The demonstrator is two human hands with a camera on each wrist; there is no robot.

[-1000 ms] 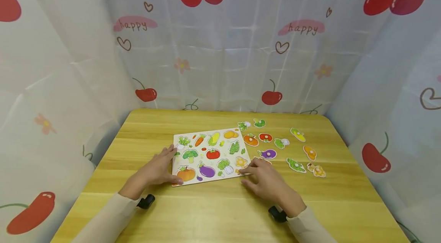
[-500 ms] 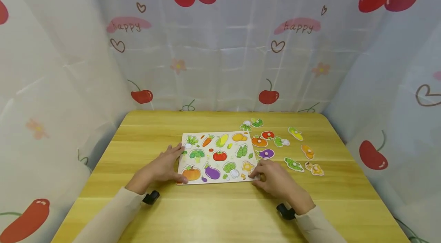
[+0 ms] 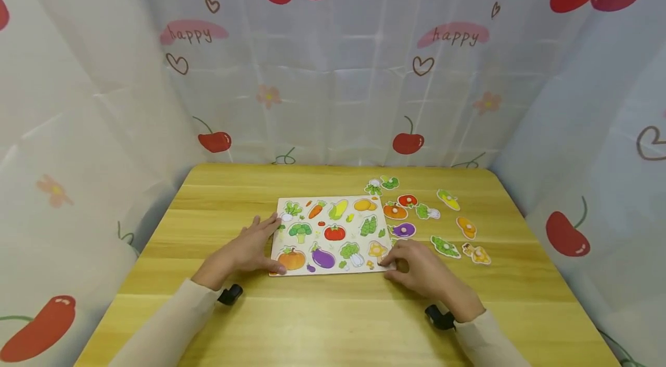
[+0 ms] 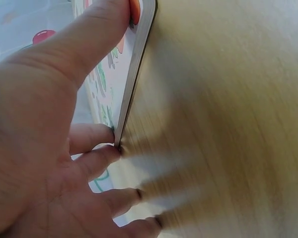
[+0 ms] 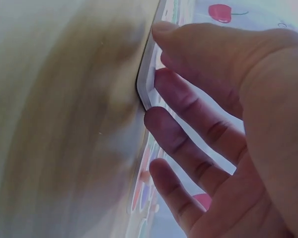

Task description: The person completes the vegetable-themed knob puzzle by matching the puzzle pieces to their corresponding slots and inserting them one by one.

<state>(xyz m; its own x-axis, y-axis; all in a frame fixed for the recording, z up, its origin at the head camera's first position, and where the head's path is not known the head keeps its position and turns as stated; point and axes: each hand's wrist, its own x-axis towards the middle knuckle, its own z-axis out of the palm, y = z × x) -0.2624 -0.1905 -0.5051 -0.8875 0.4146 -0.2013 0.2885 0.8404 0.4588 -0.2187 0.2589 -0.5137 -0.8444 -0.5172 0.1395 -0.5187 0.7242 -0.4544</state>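
Note:
A vegetable puzzle board [image 3: 328, 269] lies on the table, printed with a pumpkin, eggplant, tomato, carrot, corn and others. Over its near left corner my left hand [image 3: 250, 251] has its thumb on the top face, fingers spread along the left edge. In the left wrist view the fingertips [image 4: 148, 225] rest by the board's side and on the wood. My right hand [image 3: 418, 266] is at the near right corner; the right wrist view shows its thumb [image 5: 166, 29] at the front edge and loosely bent fingers touching the corner. Neither hand holds a loose piece.
Several knobbed vegetable pieces lie right of the board: a pumpkin piece [image 3: 395, 212] and eggplant piece [image 3: 404, 230] close against it, a corn piece [image 3: 448, 199], pea pod piece [image 3: 445, 247] and mushroom piece [image 3: 481, 255] further right. A cherry-print curtain [image 3: 333, 95] surrounds the wooden table [image 3: 312, 321].
Both hands have shifted the board to the right and turned it squarer to the table edge. The pumpkin piece beside it has moved right; the furthest pieces have stayed.

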